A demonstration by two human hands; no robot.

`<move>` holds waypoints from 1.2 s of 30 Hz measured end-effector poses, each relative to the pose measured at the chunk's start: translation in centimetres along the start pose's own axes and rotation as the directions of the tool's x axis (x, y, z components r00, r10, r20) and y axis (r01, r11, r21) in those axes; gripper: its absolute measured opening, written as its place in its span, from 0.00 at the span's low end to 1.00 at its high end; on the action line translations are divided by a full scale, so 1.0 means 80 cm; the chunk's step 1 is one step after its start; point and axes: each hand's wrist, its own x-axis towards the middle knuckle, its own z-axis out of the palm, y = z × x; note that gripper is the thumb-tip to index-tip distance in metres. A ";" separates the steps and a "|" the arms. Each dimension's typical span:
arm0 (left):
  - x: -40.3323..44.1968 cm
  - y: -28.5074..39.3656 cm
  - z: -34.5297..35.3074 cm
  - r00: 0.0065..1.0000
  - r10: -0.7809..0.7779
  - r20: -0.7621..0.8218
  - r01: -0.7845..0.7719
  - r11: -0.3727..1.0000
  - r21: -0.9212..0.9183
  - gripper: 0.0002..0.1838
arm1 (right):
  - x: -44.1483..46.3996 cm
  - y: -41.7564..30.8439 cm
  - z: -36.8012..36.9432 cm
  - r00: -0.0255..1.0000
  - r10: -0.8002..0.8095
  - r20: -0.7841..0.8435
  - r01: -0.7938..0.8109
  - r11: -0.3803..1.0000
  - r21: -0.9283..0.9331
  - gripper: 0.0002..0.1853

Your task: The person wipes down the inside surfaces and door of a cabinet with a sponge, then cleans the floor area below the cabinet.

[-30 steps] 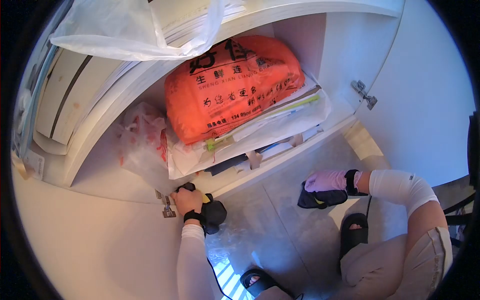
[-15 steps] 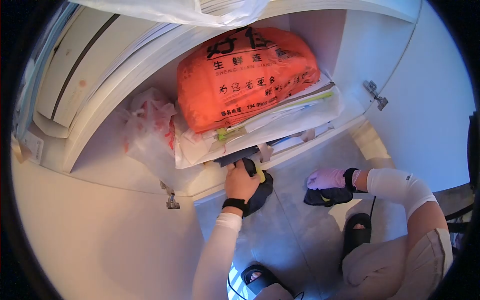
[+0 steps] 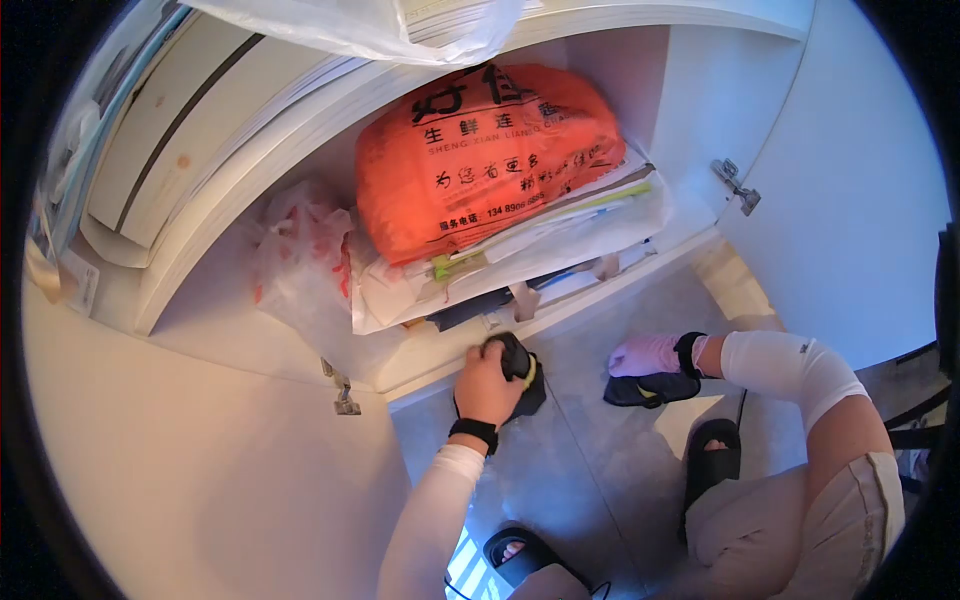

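My left hand [image 3: 487,387], fingers curled, grips a dark soft item with yellow-green trim [image 3: 528,388] just in front of the cabinet's bottom edge. Part of this item is hidden under the hand. To the right, my right hand [image 3: 640,357] appears covered in pink fabric, so its fingers are hard to make out. It is closed on a second dark item with a yellow-green detail [image 3: 645,391], held above the grey floor. Both wrists wear black straps over or beside white sleeves.
An orange plastic bag [image 3: 480,165] rests on stacked papers [image 3: 560,250] inside the open white cabinet. A whitish plastic bag [image 3: 305,250] sits left of them. Hinged doors [image 3: 830,200] stand open on both sides. Black slippers [image 3: 713,465] are on my feet below.
My left hand has drawn slightly back from the cabinet edge with the dark item, whose upper part has turned. My right hand stays almost in place. The view has shifted a little.
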 end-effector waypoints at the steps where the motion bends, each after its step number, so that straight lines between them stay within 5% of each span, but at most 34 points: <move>1: -0.008 -0.002 0.006 0.996 0.042 0.076 -0.042 0.999 0.000 0.32 | -0.002 -0.001 -0.001 1.000 0.003 -0.002 -0.003 1.000 0.002 0.24; 6: -0.054 0.008 0.015 0.975 0.022 0.221 -0.013 0.999 -0.044 0.31 | -0.003 0.005 -0.002 0.998 -0.058 -0.006 0.058 0.998 0.002 0.24; 8: -0.059 0.000 0.012 0.996 -0.044 -0.074 0.037 0.994 -0.102 0.32 | -0.004 0.011 -0.002 0.998 -0.070 0.008 0.070 0.997 -0.017 0.23; 9: -0.057 -0.003 0.005 0.996 -0.046 -0.078 0.038 0.995 -0.094 0.32 | -0.002 0.012 -0.003 0.996 -0.086 0.021 0.087 0.996 -0.036 0.23; 11: -0.051 -0.007 -0.016 0.896 -0.165 -0.413 0.101 0.980 -0.173 0.31 | -0.003 0.019 0.000 0.992 -0.126 -0.006 0.126 0.992 0.027 0.22; 13: -0.042 -0.010 -0.053 0.822 0.025 -0.569 -0.002 0.999 0.041 0.31 | 0.001 0.022 0.005 0.987 -0.155 -0.032 0.157 0.984 0.089 0.22; 15: -0.036 -0.006 -0.090 0.720 0.105 -0.686 0.119 0.955 0.272 0.32 | 0.001 0.024 0.006 0.993 -0.112 -0.047 0.115 0.991 0.065 0.21; 19: -0.033 -0.004 -0.150 0.719 0.001 -0.695 0.325 0.884 0.337 0.29 | -0.004 0.017 0.001 0.996 -0.082 -0.043 0.083 0.997 0.011 0.21; 21: -0.039 -0.008 -0.165 0.826 -0.146 -0.545 0.474 0.704 0.529 0.24 | 0.007 0.022 0.007 0.992 -0.119 -0.046 0.120 0.993 0.015 0.21; 27: -0.045 -0.041 -0.164 0.791 -0.083 -0.607 0.520 0.614 0.594 0.18 | 0.020 0.018 0.005 0.997 -0.019 0.070 0.011 0.994 0.110 0.17; 30: -0.027 -0.058 -0.160 0.785 -0.069 -0.616 0.526 0.601 0.602 0.18 | 0.014 0.016 0.003 0.993 -0.118 -0.025 0.115 0.990 -0.082 0.17; 36: 0.021 -0.071 -0.147 0.792 -0.160 -0.589 0.561 0.571 0.599 0.17 | -0.003 0.016 -0.003 0.995 -0.094 -0.021 0.094 0.995 -0.025 0.21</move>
